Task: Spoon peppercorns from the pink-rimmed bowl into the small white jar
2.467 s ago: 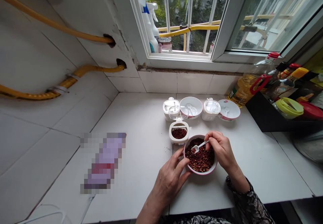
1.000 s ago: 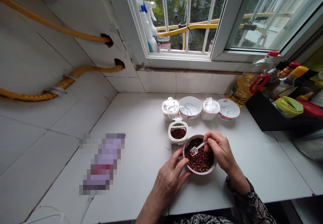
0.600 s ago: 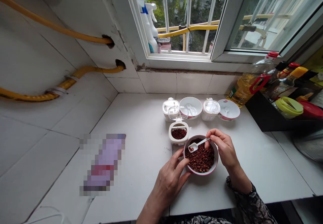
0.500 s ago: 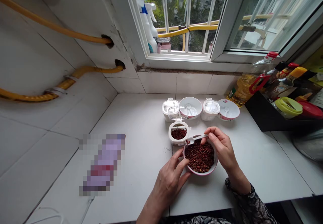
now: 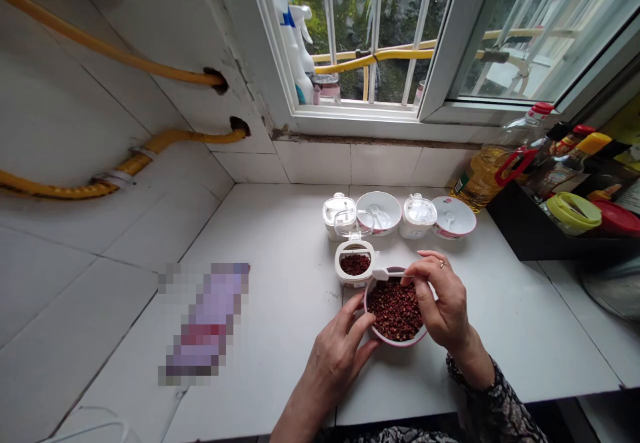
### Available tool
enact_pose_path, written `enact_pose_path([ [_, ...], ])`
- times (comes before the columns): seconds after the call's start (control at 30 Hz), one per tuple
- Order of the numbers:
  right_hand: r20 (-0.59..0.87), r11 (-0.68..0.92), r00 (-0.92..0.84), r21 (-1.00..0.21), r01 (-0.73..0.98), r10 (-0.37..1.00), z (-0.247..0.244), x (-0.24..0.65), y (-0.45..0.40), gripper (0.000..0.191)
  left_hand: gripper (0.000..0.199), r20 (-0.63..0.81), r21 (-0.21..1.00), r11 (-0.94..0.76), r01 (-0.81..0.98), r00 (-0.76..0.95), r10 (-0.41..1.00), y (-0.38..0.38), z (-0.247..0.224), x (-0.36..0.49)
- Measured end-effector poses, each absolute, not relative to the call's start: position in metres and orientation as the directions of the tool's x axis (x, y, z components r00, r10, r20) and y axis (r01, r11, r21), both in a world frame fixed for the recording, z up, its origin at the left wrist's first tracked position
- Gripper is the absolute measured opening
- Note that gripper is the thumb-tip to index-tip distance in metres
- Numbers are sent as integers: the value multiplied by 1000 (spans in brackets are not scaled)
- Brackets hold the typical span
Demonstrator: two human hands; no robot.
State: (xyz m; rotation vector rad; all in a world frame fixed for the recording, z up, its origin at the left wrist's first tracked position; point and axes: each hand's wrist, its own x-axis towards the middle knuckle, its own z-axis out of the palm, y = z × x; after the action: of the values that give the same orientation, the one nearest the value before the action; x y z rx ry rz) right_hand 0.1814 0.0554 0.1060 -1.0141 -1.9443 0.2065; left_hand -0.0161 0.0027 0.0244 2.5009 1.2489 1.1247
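Note:
My left hand [image 5: 343,350] grips the left rim of a white bowl [image 5: 399,344] with a pink edge. Dark red Sichuan peppercorns [image 5: 397,306] fill most of it. Between the thumb and fingers of my right hand [image 5: 440,300] is the handle of a small white spoon [image 5: 383,274]. The spoon's head is over the bowl's far left rim, turned over so that its hollow is hidden. Just beyond stands a white seasoning jar [image 5: 343,272], its clear lid [image 5: 354,223] flipped up, with peppercorns [image 5: 355,264] inside.
Behind are two lidded white jars [image 5: 340,211] [image 5: 419,211] and two bowls [image 5: 379,213] [image 5: 454,216] with small spoons. An oil bottle [image 5: 483,170] and a black box [image 5: 525,230] of condiments stand at right. A blurred purple object [image 5: 207,320] lies at left.
My right hand has rolled over, turning the spoon from hollow side up with a few peppercorns to hollow side down. My left hand stays on the bowl.

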Motion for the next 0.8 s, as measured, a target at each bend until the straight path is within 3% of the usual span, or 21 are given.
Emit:
enact_pose_path([
  [0.2, 445, 574, -375, -512, 639, 813, 95, 180, 55, 18, 22, 568, 418, -650, 635, 376, 732, 3, 26, -16],
  [0.3, 341, 530, -406, -579, 620, 848, 88, 174, 57, 19, 22, 565, 422, -648, 634, 374, 735, 3, 26, -16],
  [0.47, 195, 273, -198, -796, 540, 960, 90, 180, 58, 21, 20, 573, 422, -648, 634, 367, 733, 3, 26, -16],
  [0.6, 38, 66, -78, -922, 382, 996, 96, 187, 58, 18, 20, 568, 423, -648, 633, 372, 735, 3, 26, -16],
  [0.7, -42, -26, -54, -964, 264, 998, 99, 187, 59, 19, 20, 563, 429, -645, 632, 371, 738, 2, 25, -16],
  [0.8, -38, -27, -37, -964, 264, 999, 99, 186, 59, 18, 21, 570, 425, -648, 632, 370, 734, 3, 26, -16],
])
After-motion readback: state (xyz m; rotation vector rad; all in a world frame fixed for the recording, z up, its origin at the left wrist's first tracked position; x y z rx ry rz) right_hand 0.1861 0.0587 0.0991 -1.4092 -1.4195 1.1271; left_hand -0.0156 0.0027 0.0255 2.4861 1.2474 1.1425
